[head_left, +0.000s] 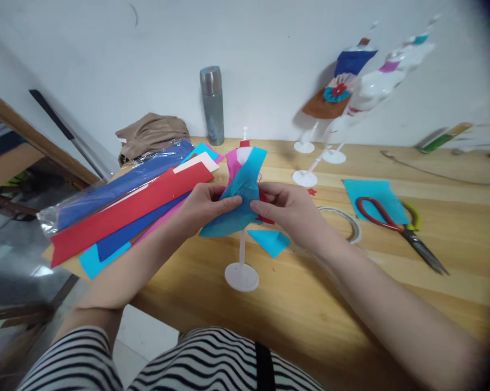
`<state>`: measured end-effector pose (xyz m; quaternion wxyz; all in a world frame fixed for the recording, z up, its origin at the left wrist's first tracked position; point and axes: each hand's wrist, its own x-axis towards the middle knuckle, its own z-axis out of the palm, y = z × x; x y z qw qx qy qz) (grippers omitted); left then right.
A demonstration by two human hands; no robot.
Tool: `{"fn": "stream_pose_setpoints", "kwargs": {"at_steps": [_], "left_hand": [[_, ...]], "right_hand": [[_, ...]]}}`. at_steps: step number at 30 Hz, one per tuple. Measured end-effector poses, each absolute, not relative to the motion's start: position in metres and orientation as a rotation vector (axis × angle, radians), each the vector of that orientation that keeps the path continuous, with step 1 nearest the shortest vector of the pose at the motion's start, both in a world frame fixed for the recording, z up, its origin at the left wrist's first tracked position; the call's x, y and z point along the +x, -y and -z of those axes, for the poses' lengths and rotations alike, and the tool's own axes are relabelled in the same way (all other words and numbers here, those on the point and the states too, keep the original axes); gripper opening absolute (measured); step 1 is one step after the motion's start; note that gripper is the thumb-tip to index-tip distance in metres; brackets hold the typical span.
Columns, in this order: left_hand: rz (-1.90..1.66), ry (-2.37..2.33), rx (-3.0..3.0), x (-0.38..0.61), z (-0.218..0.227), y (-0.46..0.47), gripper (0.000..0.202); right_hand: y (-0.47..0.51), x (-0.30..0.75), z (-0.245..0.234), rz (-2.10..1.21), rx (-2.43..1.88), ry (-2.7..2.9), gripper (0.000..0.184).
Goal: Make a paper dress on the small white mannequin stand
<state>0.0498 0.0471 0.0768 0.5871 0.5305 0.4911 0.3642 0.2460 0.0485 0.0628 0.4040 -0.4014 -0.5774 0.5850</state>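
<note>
A small white dress-form mannequin stands upright on its round base [242,277] in front of me. A light-blue sheet [247,187], cloth or paper I cannot tell, lies wrapped across its front. Pink and red pieces show behind the sheet at the neck and right side. My left hand [212,203] pinches the sheet at the left, thumb in front. From the right, my right hand [283,206] pinches its other side near the waist. The fingers behind the sheet are partly hidden. Just below lies a light-blue scrap [269,241].
Red-handled scissors [403,228] lie partly on a light-blue piece [367,193] at right, near a tape roll [355,231]. Dressed mannequins [355,62] stand behind. Coloured sheets [139,209] are stacked at left. A thermos [212,106] stands by the wall.
</note>
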Motion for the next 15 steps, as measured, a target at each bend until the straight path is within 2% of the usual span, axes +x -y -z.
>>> {"fn": "stream_pose_setpoints", "kwargs": {"at_steps": [15], "left_hand": [[-0.733, -0.879, 1.138, 0.037, -0.065, -0.052, 0.058]], "right_hand": [[-0.04, 0.239, -0.055, -1.568, -1.046, 1.417, 0.036]]}}
